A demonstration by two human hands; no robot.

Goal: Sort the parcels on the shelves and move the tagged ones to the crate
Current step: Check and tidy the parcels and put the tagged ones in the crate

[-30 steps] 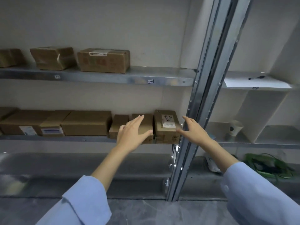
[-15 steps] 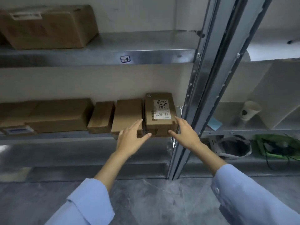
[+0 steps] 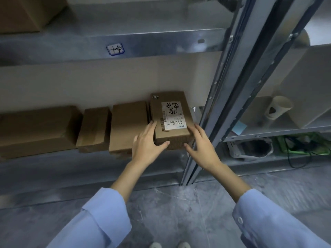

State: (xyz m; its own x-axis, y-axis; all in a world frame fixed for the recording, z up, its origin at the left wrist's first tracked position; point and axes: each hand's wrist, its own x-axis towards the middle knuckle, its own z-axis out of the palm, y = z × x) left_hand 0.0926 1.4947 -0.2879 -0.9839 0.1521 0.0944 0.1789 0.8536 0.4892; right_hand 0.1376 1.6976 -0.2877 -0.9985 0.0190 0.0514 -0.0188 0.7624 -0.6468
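Cardboard, brown and taped, made up the labelled parcel, which sat on the middle shelf just left of the steel upright. Its white label, with barcodes and handwriting, faced up.

The left hand lay along the parcel's side away from the upright, fingers straight and together, thumb across the front face. The right hand touched the corner nearest the upright, fingers spread and nearly straight, thumb at the lower front edge. Neither hand had curled round the parcel.

Farther left of the upright, plain parcels stood in a row on the same shelf, the nearest just beside the labelled one. Right of the upright a paper cup leaned tilted, a blue note lay between cup and upright, and green cables sat lower. Up and left of the upright, a handwritten tag was stuck on the upper shelf's edge.
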